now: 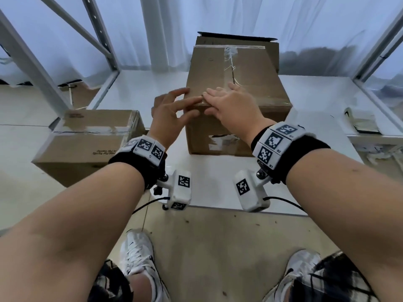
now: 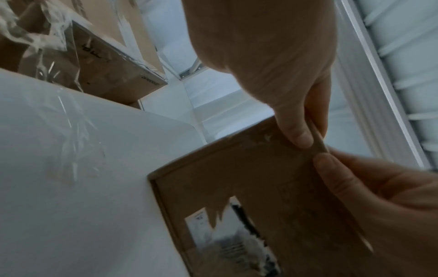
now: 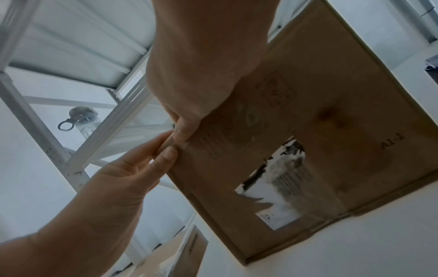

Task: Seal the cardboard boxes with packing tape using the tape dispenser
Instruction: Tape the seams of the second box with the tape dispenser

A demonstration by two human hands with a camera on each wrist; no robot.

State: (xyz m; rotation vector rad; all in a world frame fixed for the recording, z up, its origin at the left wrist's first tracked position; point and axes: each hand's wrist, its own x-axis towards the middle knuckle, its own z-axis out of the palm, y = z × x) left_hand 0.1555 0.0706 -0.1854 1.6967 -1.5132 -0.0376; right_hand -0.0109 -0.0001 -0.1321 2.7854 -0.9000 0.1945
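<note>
Left hand (image 1: 169, 113): mine, fingers curled at the near top-left corner of the tall cardboard box (image 1: 235, 105), pinching what I take to be the tape end against the edge; I can't see the film itself.
Left box (image 1: 87, 138): lower carton beside the table, glossy tape along its top seam.
Tall box: stands on the white table (image 1: 316, 101), taped seam running up the top, a torn label (image 1: 222, 140) on the near face.
Right hand (image 1: 231, 103): flat on the top by the same corner, thumb tucked under the edge, pressing rather than gripping.
Handling: I judge the cardboard stiff and light, the tape slick and prone to wrinkling; hold at corners and edges.
Room: open table left and right of the tall box; metal frame posts (image 1: 32, 68) crowd the far left.
Dispenser: not visible anywhere.
</note>
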